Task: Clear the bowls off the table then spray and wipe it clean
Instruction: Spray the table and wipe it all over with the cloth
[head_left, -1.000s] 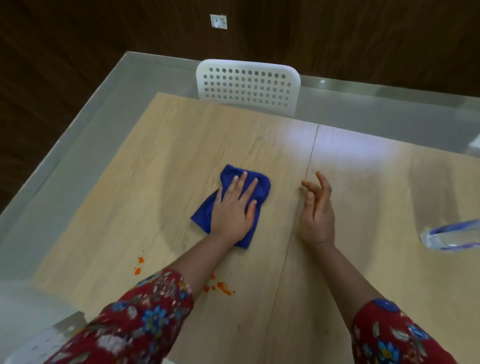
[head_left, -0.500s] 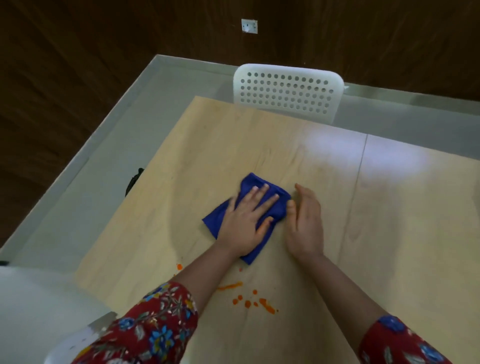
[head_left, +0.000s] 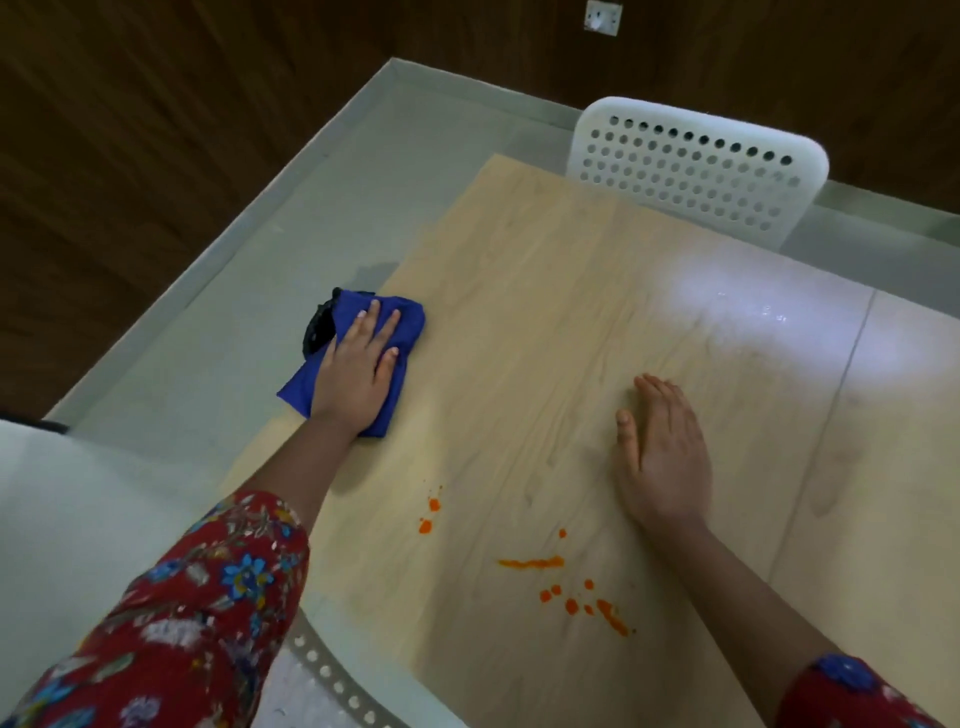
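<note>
— Cloth (head_left: 408, 322): where does it lie?
— Under the left hand (head_left: 356, 366), at the left edge of the table (head_left: 545, 291). It is blue and crumpled. A strip shows beyond the fingertips, another beside the thumb, and a corner sticks out past the table edge on the little-finger side.
— And those fingers (head_left: 370, 318)?
— Straight, slightly spread, lying flat on the cloth; they curl round nothing.
— The right hand (head_left: 665, 457)?
— Flat on the bare wood, well apart from the cloth. Its fingers are straight and pressed together, the thumb set off toward the left hand.
— Anything else?
— There are orange splashes (head_left: 535, 563) on the wood, back from the right thumb toward the wrist, between the two forearms. A dark thing (head_left: 317, 332) shows off the table edge beside the left little finger, partly hidden by the cloth; I cannot tell what it is. A white chair (head_left: 696, 171) with holes stands far ahead of the right fingertips.
</note>
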